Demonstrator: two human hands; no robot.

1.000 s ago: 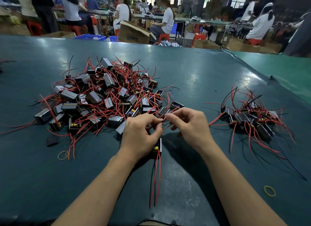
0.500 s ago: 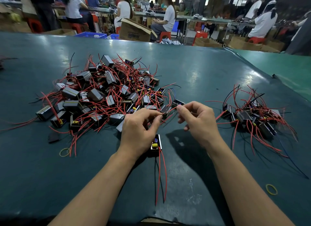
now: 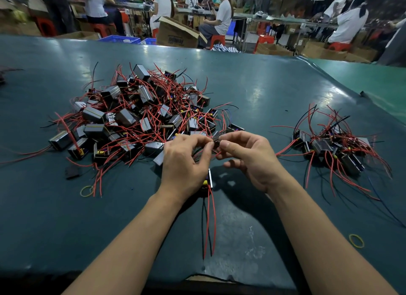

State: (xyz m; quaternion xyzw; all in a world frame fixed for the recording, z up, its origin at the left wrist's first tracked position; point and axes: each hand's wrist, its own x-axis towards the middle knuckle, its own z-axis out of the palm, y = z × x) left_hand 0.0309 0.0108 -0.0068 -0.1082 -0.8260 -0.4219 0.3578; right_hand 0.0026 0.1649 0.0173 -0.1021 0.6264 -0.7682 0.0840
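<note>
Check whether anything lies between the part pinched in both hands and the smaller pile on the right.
Nothing solid does. Past the right hand, only bare table and loose red wires trailing from the smaller pile lie between it and the pinched part.

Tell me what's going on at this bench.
A person works at a green table. The left hand and right hand pinch a small dark piece between their fingertips, with a red-wired box under the left hand. A large pile of wired boxes lies on the left, a smaller pile on the right.
</note>
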